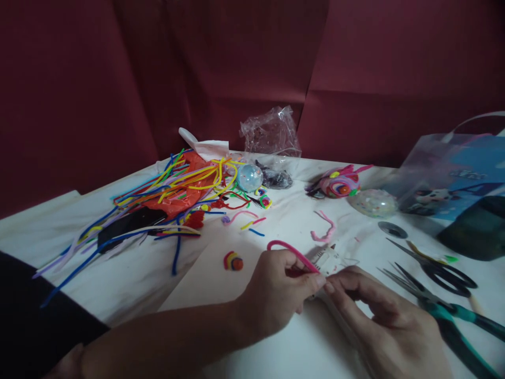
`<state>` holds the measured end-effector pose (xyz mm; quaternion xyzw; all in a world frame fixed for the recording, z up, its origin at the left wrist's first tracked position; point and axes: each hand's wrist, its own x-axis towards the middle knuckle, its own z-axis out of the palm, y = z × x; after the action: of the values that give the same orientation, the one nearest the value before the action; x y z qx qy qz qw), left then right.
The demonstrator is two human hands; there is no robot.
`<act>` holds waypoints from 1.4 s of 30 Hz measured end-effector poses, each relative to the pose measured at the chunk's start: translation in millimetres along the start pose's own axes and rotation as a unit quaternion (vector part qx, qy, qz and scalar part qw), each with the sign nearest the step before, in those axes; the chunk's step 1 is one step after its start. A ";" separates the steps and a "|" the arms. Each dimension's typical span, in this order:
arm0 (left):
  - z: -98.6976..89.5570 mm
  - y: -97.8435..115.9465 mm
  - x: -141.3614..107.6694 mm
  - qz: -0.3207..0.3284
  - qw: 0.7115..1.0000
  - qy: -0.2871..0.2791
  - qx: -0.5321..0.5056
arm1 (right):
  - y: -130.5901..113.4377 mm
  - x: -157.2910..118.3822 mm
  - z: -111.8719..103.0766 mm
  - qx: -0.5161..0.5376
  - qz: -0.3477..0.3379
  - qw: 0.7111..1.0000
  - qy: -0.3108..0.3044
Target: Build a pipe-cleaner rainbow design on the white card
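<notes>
A bright pink pipe cleaner arches above my left hand, whose thumb and fingers are closed on it. My right hand meets the left at the fingertips and pinches the same pipe cleaner near its end; the exact grip point is partly hidden. Just behind the fingertips lies a white glue gun, mostly covered by my hands. To the left, on a white sheet, sits a small coiled piece in red, yellow, blue and orange. A bent light pink pipe cleaner rests beyond the glue gun.
Right of my hands lie green-handled pliers, black scissors and a tape roll. Many pipe cleaners spread at left. Farther back are clear balls, a plastic bag and a pink fish-like figure.
</notes>
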<state>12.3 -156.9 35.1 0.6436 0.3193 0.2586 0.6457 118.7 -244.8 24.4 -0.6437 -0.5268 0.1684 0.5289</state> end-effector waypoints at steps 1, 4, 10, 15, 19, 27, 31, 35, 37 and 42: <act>0.2 0.8 -0.4 -0.002 1.000 -0.002 0.006 | 1.0 -0.1 -0.5 -0.008 -0.004 1.000 0.001; 0.7 1.9 -0.5 0.012 1.000 -0.002 0.011 | 4.9 0.0 -2.9 -0.038 -0.026 0.999 -0.005; 0.0 0.8 1.0 0.023 0.999 -0.027 -0.014 | 8.1 3.2 -9.6 -0.065 -0.045 0.996 -0.045; -0.1 2.2 0.7 0.026 1.000 -0.014 0.006 | 5.7 2.0 -11.0 -0.062 -0.041 0.996 -0.041; 0.4 2.8 0.5 0.024 1.000 0.000 0.014 | 5.6 0.7 -10.7 -0.069 -0.057 0.995 -0.037; -1.4 1.3 0.5 0.018 0.999 -0.014 0.041 | 8.4 1.7 -11.9 -0.021 -0.014 0.998 -0.056; -1.7 -0.6 1.1 0.015 0.999 -0.029 0.044 | 9.4 -1.0 -12.4 -0.001 0.028 0.998 -0.054; -0.7 -2.6 1.7 0.012 0.998 -0.035 0.049 | 7.6 -1.1 -8.5 -0.027 0.033 0.998 -0.053; -0.4 -4.2 2.9 0.003 0.998 -0.029 0.048 | 4.9 1.5 -8.8 -0.035 0.030 0.996 -0.076; -2.7 -3.7 8.2 0.010 1.000 0.004 0.009 | 23.7 14.5 -55.2 -0.130 -0.007 0.986 -0.106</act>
<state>15.4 -149.1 30.9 0.6516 0.3177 0.2648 0.6358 178.9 -257.4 30.2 -0.6817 -0.6017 0.1619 0.3835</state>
